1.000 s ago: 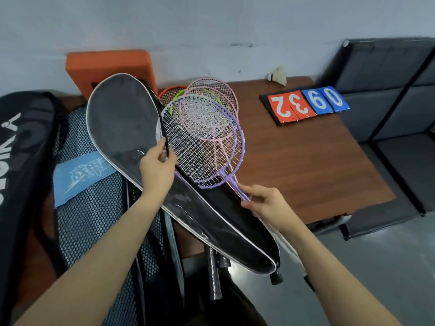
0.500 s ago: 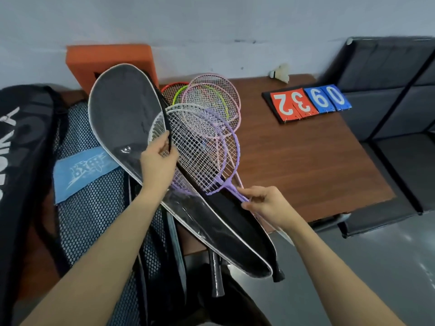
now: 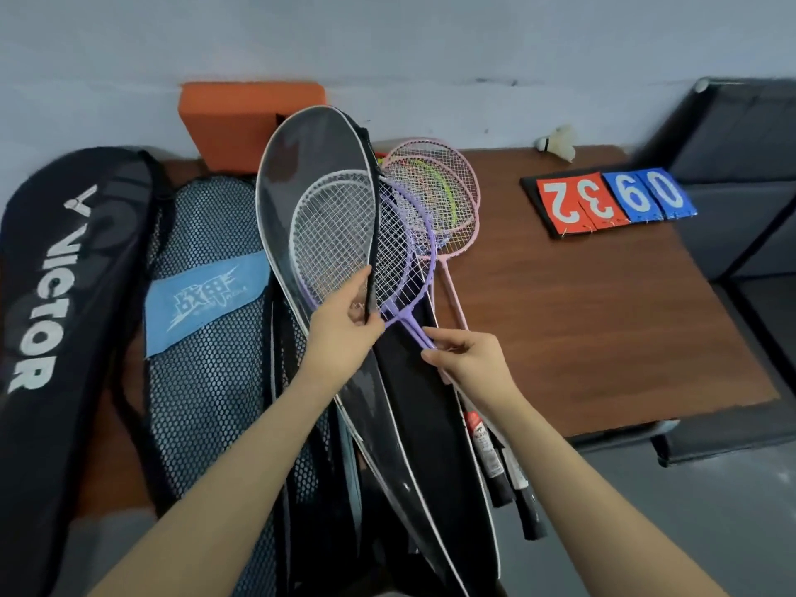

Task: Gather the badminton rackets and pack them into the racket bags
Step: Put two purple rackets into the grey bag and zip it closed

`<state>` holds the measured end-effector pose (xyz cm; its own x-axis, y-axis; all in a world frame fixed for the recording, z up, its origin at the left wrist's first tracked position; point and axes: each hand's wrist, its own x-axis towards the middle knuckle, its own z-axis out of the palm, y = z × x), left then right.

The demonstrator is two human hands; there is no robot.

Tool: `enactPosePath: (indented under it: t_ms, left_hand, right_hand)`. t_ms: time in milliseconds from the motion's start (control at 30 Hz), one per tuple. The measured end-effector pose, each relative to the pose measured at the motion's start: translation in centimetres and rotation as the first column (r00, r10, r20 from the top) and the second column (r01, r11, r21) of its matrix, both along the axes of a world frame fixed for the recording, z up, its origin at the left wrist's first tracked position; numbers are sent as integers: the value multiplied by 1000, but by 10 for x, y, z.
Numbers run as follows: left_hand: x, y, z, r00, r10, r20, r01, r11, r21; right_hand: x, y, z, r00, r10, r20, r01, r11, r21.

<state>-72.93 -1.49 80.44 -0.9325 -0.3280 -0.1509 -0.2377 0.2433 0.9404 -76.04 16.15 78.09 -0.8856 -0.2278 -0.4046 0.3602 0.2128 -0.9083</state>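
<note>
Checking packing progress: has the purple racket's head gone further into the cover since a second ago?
Yes. The purple racket has slid left, across the zipper edge of the black cover, away from the pink racket on the table.

On the worktop [image 3: 603, 321] we find the Victor bag [image 3: 56, 321] at far left, the mesh bag [image 3: 206, 338] just to its right, and the open racket cover [image 3: 310, 200] right of that, its top leaning before the box [image 3: 241, 118] at the wall. Inside the cover's open edge lie two racket heads [image 3: 340, 239], and behind and to their right further rackets [image 3: 435, 187] lie stacked on the worktop. Further right, the score cards [image 3: 603, 200] lie flat, with the shuttlecock [image 3: 560, 142] behind them by the wall.
</note>
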Motion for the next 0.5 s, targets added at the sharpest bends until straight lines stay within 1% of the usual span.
enactPosePath:
  t_ms: [67,133,200,300,500]
  left_hand:
    - [7,6,-6,998,-44,42,43,999,21]
    - [15,10,-12,997,-59,44,58,998,25]
    - [21,7,-14,999,-47,4,47,998,46]
    - [28,-3,-10,998,-37,-42,41,992,116]
    - [33,-9,-2,1000,7,-12,-4,972,237]
  right_hand:
    - [-5,-10,1,1000,-16,6,16,1000,-11]
    - [-13,-19,3,1000,-7,11,7,1000,-13]
    - [-22,-29,4,1000,21,19,-21,1000,-8]
    - [-38,-44,-2,998,12,59,-11,1000,-12]
    - [-61,-74,-19,992,6,126,-3,1000,-19]
